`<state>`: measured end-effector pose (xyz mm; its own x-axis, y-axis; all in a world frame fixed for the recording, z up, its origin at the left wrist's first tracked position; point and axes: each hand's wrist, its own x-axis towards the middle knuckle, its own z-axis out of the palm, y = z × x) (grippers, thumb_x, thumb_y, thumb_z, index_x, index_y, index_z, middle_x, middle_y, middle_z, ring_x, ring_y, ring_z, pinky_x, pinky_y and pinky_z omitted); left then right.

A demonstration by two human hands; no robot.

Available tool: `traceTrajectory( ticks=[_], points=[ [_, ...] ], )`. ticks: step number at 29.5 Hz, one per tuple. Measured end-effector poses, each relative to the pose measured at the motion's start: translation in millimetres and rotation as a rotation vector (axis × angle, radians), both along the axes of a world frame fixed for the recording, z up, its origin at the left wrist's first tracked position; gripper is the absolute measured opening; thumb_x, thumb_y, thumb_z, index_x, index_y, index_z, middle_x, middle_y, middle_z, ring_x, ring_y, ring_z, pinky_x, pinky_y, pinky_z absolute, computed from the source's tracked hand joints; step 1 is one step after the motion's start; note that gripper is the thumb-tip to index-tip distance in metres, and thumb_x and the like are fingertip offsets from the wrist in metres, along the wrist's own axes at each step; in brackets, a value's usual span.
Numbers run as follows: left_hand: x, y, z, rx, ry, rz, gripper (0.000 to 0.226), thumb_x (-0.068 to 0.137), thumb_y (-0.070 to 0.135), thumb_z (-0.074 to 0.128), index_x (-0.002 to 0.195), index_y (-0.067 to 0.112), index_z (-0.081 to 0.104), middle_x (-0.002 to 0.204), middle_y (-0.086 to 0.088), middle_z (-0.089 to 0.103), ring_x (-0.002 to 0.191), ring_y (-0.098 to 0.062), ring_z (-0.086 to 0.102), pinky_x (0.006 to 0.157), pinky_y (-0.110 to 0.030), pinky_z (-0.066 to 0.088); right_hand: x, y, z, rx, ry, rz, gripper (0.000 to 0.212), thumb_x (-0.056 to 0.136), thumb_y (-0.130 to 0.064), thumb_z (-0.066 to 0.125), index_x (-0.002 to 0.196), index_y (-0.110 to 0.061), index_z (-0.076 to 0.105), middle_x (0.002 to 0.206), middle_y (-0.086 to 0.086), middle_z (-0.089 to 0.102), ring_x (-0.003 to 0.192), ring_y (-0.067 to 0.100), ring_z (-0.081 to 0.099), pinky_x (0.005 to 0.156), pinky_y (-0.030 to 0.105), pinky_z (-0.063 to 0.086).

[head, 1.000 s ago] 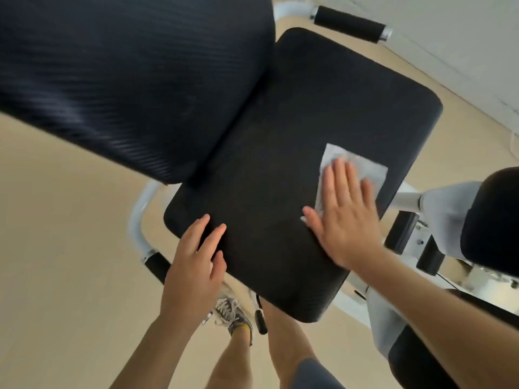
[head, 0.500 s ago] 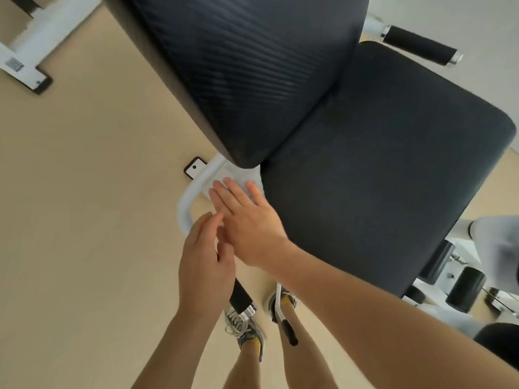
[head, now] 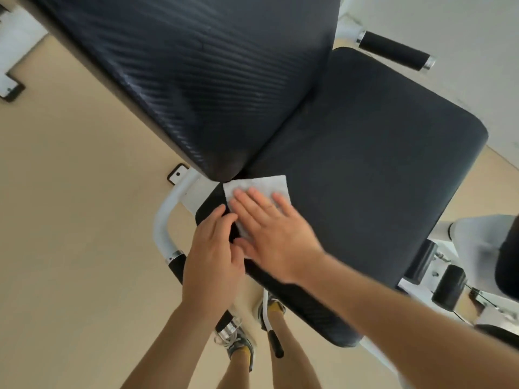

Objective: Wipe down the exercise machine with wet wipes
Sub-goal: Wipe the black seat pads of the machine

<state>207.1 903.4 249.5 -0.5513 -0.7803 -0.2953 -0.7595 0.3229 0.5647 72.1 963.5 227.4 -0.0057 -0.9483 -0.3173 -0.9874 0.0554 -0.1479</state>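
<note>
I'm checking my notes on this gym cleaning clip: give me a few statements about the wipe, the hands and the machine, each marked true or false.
1. The right hand presses the wipe with straight fingers against the seat pad. True.
2. The wipe lies on the backrest pad. False: it lies on the seat pad, at the corner next to the backrest pad.
3. The left hand holds a second wipe. False: it holds no wipe; it rests on the seat pad's edge beside the right hand.
4. A handle with a black grip sticks out past the far side of the seat pad. True.
</note>
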Motion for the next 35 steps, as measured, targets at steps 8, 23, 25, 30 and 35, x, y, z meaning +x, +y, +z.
traceTrajectory(
  ticks=[8,23,25,30,35],
  points=[
    [-26.7,1.1,-1.2,-0.082,-0.054,-0.010,0.036,0.080,-0.004,0.062,0.114,0.009,0.067,0.131,-0.008,0.055,0.121,-0.026,0.050,0.091,-0.026,0.038,-89.1,-58.7,-5.0,-0.025,0.144,-0.445,0.067,0.102,-0.049,0.021,0.155,-0.009,0.010,0.164,0.007,0.010,0.151,0.025,0.004,0.118,0.052,0.009],
    [-152.7,-22.9,-1.4,-0.153,0.057,-0.203,0.042,0.092,0.014,0.051,0.134,0.014,0.053,0.144,-0.005,0.046,0.135,-0.021,0.041,0.101,-0.028,0.040,-136.1,20.9,9.2,-0.055,0.099,-0.190,0.071,0.097,-0.058,0.023,0.154,-0.016,0.026,0.161,0.005,0.023,0.149,0.027,0.016,0.118,0.050,0.019],
    [-174.8,-22.3,-8.2,-0.197,0.019,-0.341,0.048,0.096,0.020,0.044,0.143,0.014,0.042,0.151,-0.008,0.038,0.142,-0.024,0.032,0.111,-0.041,0.036,-195.0,40.0,14.6,-0.068,0.153,-0.287,0.074,0.095,-0.062,0.024,0.154,-0.018,0.024,0.160,0.006,0.025,0.149,0.027,0.019,0.115,0.050,0.019],
    [-193.1,-14.4,-31.0,-0.295,-0.127,-0.388,0.056,0.095,0.032,0.030,0.150,0.021,0.028,0.158,-0.008,0.025,0.147,-0.024,0.019,0.118,-0.048,0.022,-283.1,14.1,10.4,-0.028,0.232,-0.918,0.076,0.099,-0.060,0.013,0.156,-0.011,0.007,0.163,0.016,0.004,0.150,0.033,0.003,0.120,0.053,0.011],
    [-195.7,-12.7,-30.9,-0.322,-0.098,-0.387,0.056,0.092,0.028,0.035,0.147,0.019,0.035,0.156,-0.010,0.031,0.145,-0.027,0.025,0.115,-0.050,0.027,-115.6,93.6,31.8,-0.013,0.065,-0.679,0.075,0.099,-0.056,0.031,0.154,-0.007,0.020,0.162,0.018,0.008,0.150,0.034,0.007,0.118,0.052,0.017]
  ],
)
